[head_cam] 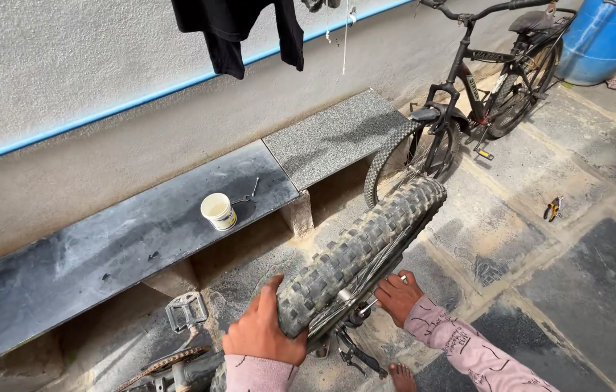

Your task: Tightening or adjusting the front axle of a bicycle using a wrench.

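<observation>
A knobbly bike wheel [366,250] is held by two bare hands above the stone floor [576,290].

The left hand [263,332] is wrapped around the thick tyre at its near end, with the fingers curled shut on the rubber. The right hand [397,294] is placed at the middle of the wheel, by the axle; its fingers are bent, but what they grip cannot be told. A pedal [186,311] and a chain ring [163,363] are seen just left of the left hand. A small white cup [219,211] is stood on the dark worktop [90,254], near its right end. A black bicycle [482,80] is leaned by the wall, well apart.
</observation>
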